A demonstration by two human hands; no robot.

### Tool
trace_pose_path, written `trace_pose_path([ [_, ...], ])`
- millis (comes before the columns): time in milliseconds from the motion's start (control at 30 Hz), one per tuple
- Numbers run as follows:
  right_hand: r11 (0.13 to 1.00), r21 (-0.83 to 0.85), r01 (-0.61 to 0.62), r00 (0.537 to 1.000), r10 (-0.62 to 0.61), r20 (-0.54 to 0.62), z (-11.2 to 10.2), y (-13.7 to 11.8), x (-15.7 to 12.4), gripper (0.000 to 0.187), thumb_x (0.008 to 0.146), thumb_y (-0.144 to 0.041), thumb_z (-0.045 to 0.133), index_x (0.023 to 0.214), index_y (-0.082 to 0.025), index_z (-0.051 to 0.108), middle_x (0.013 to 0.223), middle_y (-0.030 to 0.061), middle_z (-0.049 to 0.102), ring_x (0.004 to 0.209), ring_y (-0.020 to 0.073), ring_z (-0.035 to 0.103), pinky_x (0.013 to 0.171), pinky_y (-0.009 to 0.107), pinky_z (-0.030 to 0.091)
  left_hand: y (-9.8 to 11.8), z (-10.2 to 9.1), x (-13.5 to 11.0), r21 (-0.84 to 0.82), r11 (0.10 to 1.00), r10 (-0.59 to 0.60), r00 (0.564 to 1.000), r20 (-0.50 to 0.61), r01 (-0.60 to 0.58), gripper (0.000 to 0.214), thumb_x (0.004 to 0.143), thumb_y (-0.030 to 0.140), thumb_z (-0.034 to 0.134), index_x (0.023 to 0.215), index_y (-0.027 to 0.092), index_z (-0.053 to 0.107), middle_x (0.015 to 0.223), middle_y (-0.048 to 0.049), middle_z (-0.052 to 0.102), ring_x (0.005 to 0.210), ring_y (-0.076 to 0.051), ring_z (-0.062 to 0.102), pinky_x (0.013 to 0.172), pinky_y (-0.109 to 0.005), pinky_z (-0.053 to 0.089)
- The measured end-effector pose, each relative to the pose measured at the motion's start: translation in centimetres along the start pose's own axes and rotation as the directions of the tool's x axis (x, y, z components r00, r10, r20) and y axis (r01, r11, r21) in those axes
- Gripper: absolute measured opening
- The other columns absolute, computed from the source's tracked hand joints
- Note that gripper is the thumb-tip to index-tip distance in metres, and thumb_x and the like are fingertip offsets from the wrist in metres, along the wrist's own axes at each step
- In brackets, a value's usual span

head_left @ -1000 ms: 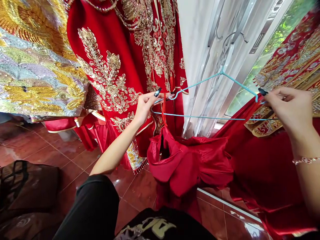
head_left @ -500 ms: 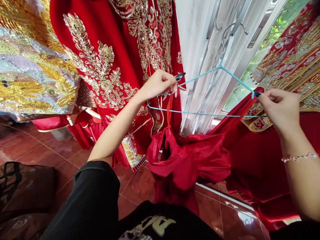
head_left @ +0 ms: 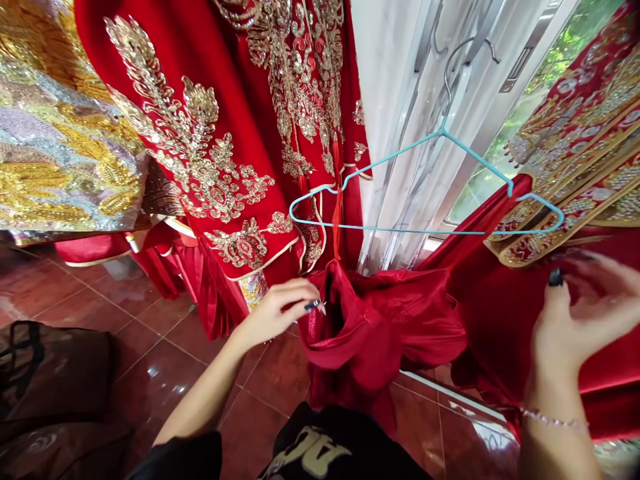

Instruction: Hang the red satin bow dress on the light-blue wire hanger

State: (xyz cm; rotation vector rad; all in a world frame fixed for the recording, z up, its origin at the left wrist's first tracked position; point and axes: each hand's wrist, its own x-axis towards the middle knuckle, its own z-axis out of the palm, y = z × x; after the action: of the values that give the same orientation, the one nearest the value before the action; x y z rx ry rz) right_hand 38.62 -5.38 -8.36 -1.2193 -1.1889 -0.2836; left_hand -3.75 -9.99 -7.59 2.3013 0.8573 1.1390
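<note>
A red satin garment hangs by thin red straps from a light-blue wire hanger. The left strap and the right strap loop over the hanger's notches. My left hand is at the garment's open upper left edge, fingers loosely bent and the thumb a little apart; whether the tips touch the cloth is hard to tell. To the right, below the hanger's end, my right hand is open with spread, slightly blurred fingers, holding nothing. The hanger's metal hook shows above, against the white door frame.
A red jacket with gold embroidery hangs at the left, beside a gold and pastel sequined garment. More embroidered red clothing hangs at the right. A dark brown bag stands on the red tiled floor.
Both hands have let go of the hanger and straps. My left hand has moved down to the garment's upper edge; my right hand has dropped below the hanger and opened.
</note>
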Motion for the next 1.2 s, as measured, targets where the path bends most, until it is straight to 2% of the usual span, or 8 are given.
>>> trace_pose_path([
  [133, 0.936, 0.248, -0.250, 0.964, 0.263, -0.022, -0.5, 0.5, -6.1, 0.035, 0.068, -0.032, 0.073, 0.098, -0.033, 0.056, 0.109, 0.0079, 0.067, 0.106, 0.0340, 0.068, 0.098, 0.062, 0.051, 0.7, 1.4, -2.3, -0.090, 0.993, -0.064, 0.981, 0.182, 0.082, 0.040, 0.098, 0.051, 0.048, 0.084, 0.018, 0.068, 0.079, -0.0066, 0.069, 0.078, -0.019, 0.061, 0.087, -0.035, 0.047],
  [333, 0.872, 0.181, -0.454, 0.885, 0.419, 0.202, -1.2, 1.6, -8.9, 0.030, 0.071, -0.036, 0.073, 0.098, -0.033, 0.062, 0.107, 0.0063, 0.069, 0.110, 0.0330, 0.067, 0.104, 0.059, 0.049, 0.4, -0.5, -0.8, -0.130, 0.988, -0.057, 0.986, 0.155, 0.078, 0.054, 0.084, 0.069, 0.059, 0.066, 0.020, 0.041, 0.069, 0.0007, 0.049, 0.068, -0.015, 0.044, 0.068, -0.029, 0.041],
  [467, 0.868, -0.012, -0.496, 0.736, 0.428, 0.524, -1.7, 2.6, -8.8, 0.032, 0.074, -0.046, 0.063, 0.100, -0.027, 0.067, 0.111, 0.0076, 0.071, 0.106, 0.0289, 0.067, 0.103, 0.054, 0.049, 0.6, -2.6, 0.1, 0.064, 0.993, -0.103, 0.983, 0.152, 0.094, 0.028, 0.090, 0.036, 0.063, 0.075, 0.020, 0.047, 0.079, -0.0005, 0.053, 0.075, -0.016, 0.051, 0.072, -0.028, 0.044],
  [600, 0.849, -0.131, -0.513, 0.598, 0.462, 0.655, -1.1, 3.9, -9.0, 0.042, 0.074, -0.049, 0.059, 0.105, -0.022, 0.069, 0.105, 0.0086, 0.069, 0.099, 0.0243, 0.065, 0.100, 0.045, 0.048, -0.2, -3.0, 0.1, 0.224, 0.972, -0.034, 0.987, -0.157, 0.069, 0.015, 0.085, 0.010, 0.057, 0.092, 0.023, 0.062, 0.088, -0.0009, 0.059, 0.080, -0.016, 0.057, 0.077, -0.030, 0.047],
  [800, 0.854, -0.193, -0.482, 0.677, 0.504, 0.537, 0.9, 5.1, -8.3, 0.035, 0.061, -0.034, 0.066, 0.093, -0.021, 0.072, 0.092, 0.0076, 0.065, 0.089, 0.0234, 0.061, 0.099, 0.045, 0.045, -1.9, -2.0, 0.4, 0.232, 0.944, -0.034, 0.771, -0.636, 0.233, 0.023, 0.070, 0.015, 0.067, 0.091, 0.025, 0.069, 0.101, -0.0016, 0.052, 0.084, -0.015, 0.054, 0.071, -0.028, 0.051],
  [1000, 0.801, -0.088, -0.592, 0.641, 0.534, 0.551, -0.5, 4.8, -6.3, 0.028, 0.067, -0.038, 0.065, 0.090, -0.021, 0.068, 0.091, 0.0060, 0.071, 0.076, 0.0186, 0.065, 0.083, 0.039, 0.054, -2.6, -2.9, 0.6, -0.023, 0.898, -0.333, 0.644, -0.688, 0.440, 0.034, 0.065, 0.019, 0.067, 0.099, 0.020, 0.064, 0.062, 0.0055, 0.059, 0.052, -0.010, 0.051, 0.051, -0.020, 0.044],
  [1100, 0.651, 0.148, -0.744, 0.609, 0.571, 0.550, -1.2, 3.8, -5.7, 0.040, 0.066, -0.041, 0.074, 0.101, -0.025, 0.062, 0.093, 0.0024, 0.071, 0.069, 0.0134, 0.066, 0.072, 0.031, 0.058, -3.0, -3.1, 0.8, -0.334, 0.843, -0.534, 0.588, -0.608, 0.421, 0.038, 0.061, 0.020, 0.070, 0.098, 0.018, 0.064, 0.042, 0.0082, 0.055, 0.034, -0.011, 0.046, 0.038, -0.019, 0.038],
  [1200, 0.348, 0.391, -0.852, 0.524, 0.583, 0.621, -1.1, 2.2, -6.2, 0.045, 0.063, -0.033, 0.081, 0.103, -0.028, 0.063, 0.084, -0.0015, 0.070, 0.074, 0.0134, 0.069, 0.073, 0.028, 0.060, -3.0, -2.6, 1.5, -0.522, 0.769, -0.637, 0.522, -0.568, 0.370, 0.045, 0.056, 0.022, 0.078, 0.099, 0.018, 0.065, 0.046, 0.0047, 0.063, 0.035, -0.013, 0.053, 0.038, -0.021, 0.045],
])
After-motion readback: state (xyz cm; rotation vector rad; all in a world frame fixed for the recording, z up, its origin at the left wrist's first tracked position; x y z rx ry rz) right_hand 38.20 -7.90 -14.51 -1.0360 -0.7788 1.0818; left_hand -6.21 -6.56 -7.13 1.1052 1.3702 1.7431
